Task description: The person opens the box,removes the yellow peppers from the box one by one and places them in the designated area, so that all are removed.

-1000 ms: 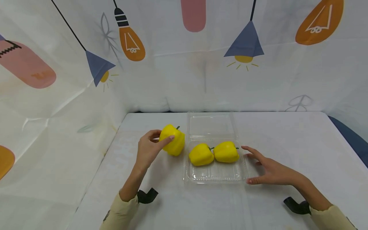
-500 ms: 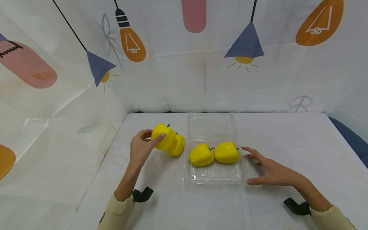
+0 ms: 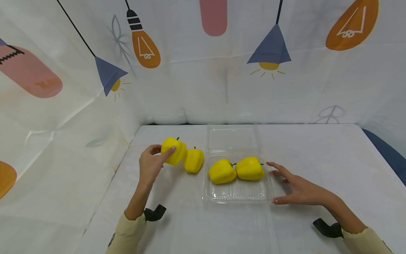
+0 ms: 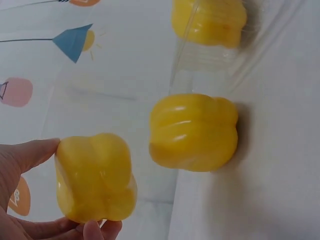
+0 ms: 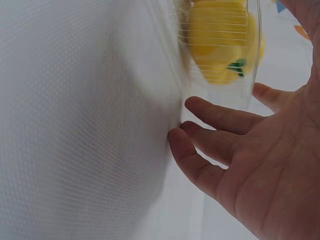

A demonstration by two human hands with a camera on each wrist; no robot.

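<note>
My left hand [image 3: 150,164] grips a yellow bell pepper [image 3: 173,151] between thumb and fingers, raised over the left part of the table. In the left wrist view this held pepper [image 4: 96,177] hangs apart from a second bell pepper [image 4: 194,132]. That second pepper [image 3: 193,160] stands upright on the table, just left of a clear plastic clamshell box [image 3: 236,195]. Two more yellow peppers lie inside the box, a left one [image 3: 222,171] and a right one [image 3: 250,168]. Beside the box's right wall, my right hand [image 3: 295,188] holds nothing, its fingers spread and relaxed.
The box's lid [image 3: 233,138] lies folded back toward the rear edge of the white table [image 3: 317,151]. A printed white curtain [image 3: 196,84] hangs behind the table and along its left side. Each wrist wears a black strap mount [image 3: 328,227].
My left hand has moved left with its pepper, away from the box. The standing pepper, hidden behind it at first, now shows whole. My right hand stays in place.
</note>
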